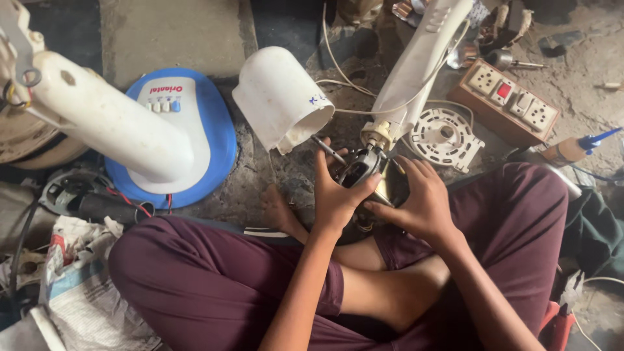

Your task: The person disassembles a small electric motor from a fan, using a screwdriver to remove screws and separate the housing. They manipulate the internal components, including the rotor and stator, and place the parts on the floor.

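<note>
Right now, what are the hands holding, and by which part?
Both hands, left and right, clasp the fan motor by its opposite sides, below the white neck.

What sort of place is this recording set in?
Probably an informal repair workshop for fans, worked on the floor. Both hands, left hand and right hand, grip a bare fan motor. Around them lie a blue-and-white fan base, a detached white motor cover and a wooden socket board.

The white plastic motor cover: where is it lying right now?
In the head view, the white plastic motor cover lies on the floor up centre-left, between the blue-and-white fan base and the white fan stand, just above the left hand.
</note>
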